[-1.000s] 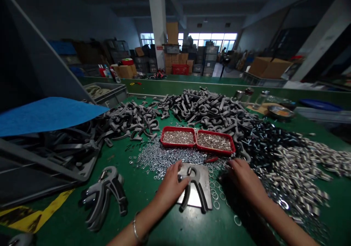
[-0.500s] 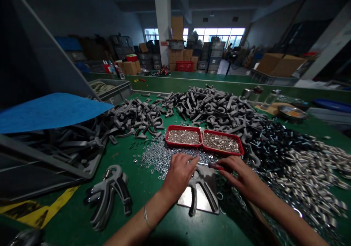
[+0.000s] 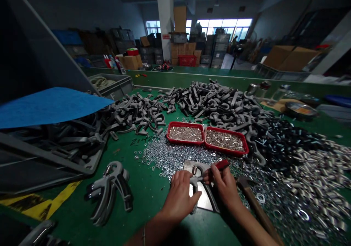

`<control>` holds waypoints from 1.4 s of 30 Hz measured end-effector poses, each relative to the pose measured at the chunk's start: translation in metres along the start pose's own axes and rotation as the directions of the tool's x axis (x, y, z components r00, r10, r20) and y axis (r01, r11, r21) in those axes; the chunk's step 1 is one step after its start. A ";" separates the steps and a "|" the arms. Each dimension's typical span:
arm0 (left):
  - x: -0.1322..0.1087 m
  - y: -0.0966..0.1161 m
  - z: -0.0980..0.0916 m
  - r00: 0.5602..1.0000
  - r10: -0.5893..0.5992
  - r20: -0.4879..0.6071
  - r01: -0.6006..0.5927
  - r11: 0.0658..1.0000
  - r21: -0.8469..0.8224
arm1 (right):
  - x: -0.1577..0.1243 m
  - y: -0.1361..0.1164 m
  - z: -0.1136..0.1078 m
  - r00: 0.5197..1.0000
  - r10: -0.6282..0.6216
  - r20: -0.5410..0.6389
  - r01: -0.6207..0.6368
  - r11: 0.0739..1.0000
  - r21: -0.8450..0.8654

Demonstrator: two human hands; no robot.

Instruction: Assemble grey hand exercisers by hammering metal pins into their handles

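Note:
A grey and black hand grip exerciser [image 3: 210,192] with a coil spring lies on a metal plate [image 3: 203,202] in front of me. My left hand [image 3: 179,196] is closed around its left handle, thumb near the bottom. In my right hand [image 3: 224,186] is a screwdriver with a red handle [image 3: 221,164]. Its shaft points left across the exerciser, just below the spring; the tip is hard to make out. Beyond the plate lie scattered small metal nuts [image 3: 160,154]. Other hand grips [image 3: 111,191] stand together on the left.
Two red trays [image 3: 185,142] of small metal parts sit behind the plate. Grey handle parts [image 3: 219,101] are heaped farther back. A hammer [image 3: 259,211] lies right of my right hand, among washers and metal sleeves [image 3: 309,169]. A grey crate [image 3: 90,171] stands left.
Both hands have come nearer to me; the left now grips the exerciser's handle. The screwdriver has turned, its red handle now pointing up and away. The hammer has come into clearer view.

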State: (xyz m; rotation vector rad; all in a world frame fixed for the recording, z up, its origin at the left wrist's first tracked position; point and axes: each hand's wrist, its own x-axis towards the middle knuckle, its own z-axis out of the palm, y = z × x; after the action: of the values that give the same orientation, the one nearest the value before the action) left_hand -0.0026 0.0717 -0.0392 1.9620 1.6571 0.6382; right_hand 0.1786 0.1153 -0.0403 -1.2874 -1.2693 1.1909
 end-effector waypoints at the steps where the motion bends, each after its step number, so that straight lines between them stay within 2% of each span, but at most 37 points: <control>1: 0.001 -0.001 0.000 1.000 0.001 0.013 -0.001 1.000 -0.002 | 0.000 0.004 0.001 1.000 0.003 0.004 -0.003 1.000 0.001; 9: 0.008 -0.003 -0.004 0.998 -0.007 0.067 0.008 1.000 -0.023 | 0.007 0.009 0.004 0.999 0.012 0.038 -0.010 0.998 -0.059; 14: 0.009 -0.004 -0.004 0.995 -0.012 0.095 0.013 1.000 -0.011 | 0.004 0.000 0.008 0.999 -0.037 0.020 0.041 0.957 -0.289; 16: 0.009 -0.003 -0.003 0.995 -0.014 0.099 0.015 1.000 -0.009 | 0.003 -0.007 0.012 0.998 -0.062 0.020 0.065 0.941 -0.332; 19: 0.009 -0.002 -0.004 0.995 -0.009 0.101 0.012 1.000 -0.027 | 0.015 -0.019 0.017 0.995 -0.046 0.088 0.067 0.963 -0.261; 22: 0.007 -0.001 -0.005 0.995 -0.015 0.097 0.020 0.998 -0.054 | 0.036 -0.026 0.015 0.988 0.008 0.157 0.017 0.987 -0.158; 26: 0.009 -0.002 -0.006 0.993 -0.006 0.116 0.014 0.998 -0.068 | 0.048 -0.021 0.009 0.986 0.043 0.162 -0.029 0.996 -0.087; 29: 0.011 -0.004 -0.005 0.991 -0.021 0.131 0.029 0.998 -0.053 | 0.038 -0.009 0.008 0.987 0.051 0.149 -0.033 0.992 -0.124; 32: 0.007 0.000 -0.009 0.987 -0.037 0.158 0.039 0.999 -0.010 | 0.032 0.001 0.000 0.994 0.045 0.095 -0.020 0.967 -0.253; 35: 0.000 0.017 -0.029 0.981 -0.021 0.192 0.005 0.996 0.085 | 0.041 -0.002 -0.026 0.999 0.026 0.041 -0.006 0.900 -0.436; 37: 0.008 0.031 -0.050 0.977 0.042 0.211 -0.074 0.986 0.147 | 0.053 -0.014 -0.049 0.999 -0.016 0.043 0.038 0.817 -0.576; 39: 0.033 0.042 -0.072 0.973 0.121 0.195 -0.163 0.962 0.217 | 0.069 -0.031 -0.064 0.982 -0.152 0.114 0.185 0.634 -0.751; 41: 0.074 0.044 -0.089 0.979 0.142 0.147 -0.183 0.929 0.321 | 0.086 -0.049 -0.064 0.919 -0.282 0.276 0.371 0.376 -0.849; 42: 0.098 0.041 -0.096 0.986 0.096 0.138 -0.143 0.913 0.383 | 0.095 -0.056 -0.057 0.882 -0.308 0.357 0.442 0.276 -0.854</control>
State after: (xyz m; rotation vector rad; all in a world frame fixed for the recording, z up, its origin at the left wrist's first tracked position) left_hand -0.0170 0.1690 0.0646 2.3464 1.7008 0.2346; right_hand 0.2300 0.2123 0.0184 -1.5005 -2.3737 0.0610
